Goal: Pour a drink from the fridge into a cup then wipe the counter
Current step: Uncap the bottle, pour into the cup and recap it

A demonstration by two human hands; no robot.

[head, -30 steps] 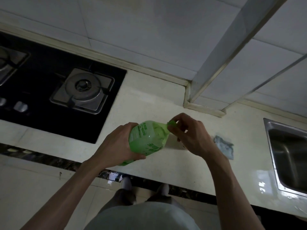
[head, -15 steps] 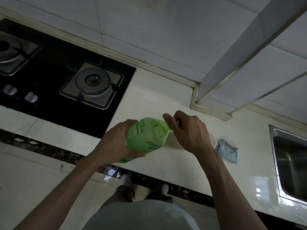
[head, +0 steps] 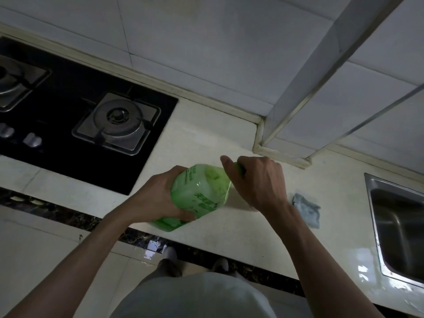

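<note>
Lettering on your tilted green plastic bottle (head: pixel 202 193) is unreadable; your left hand (head: pixel 158 196) grips its body, right hand (head: pixel 257 180) curls round its cap (head: pixel 240 168).

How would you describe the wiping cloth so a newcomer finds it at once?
Start at the steel sink set into the pale counter on the right. Just left of its rim, lying on the counter, is the cloth. It is the only crumpled grey-blue thing there, unlike the glossy green bottle nearby.
</note>
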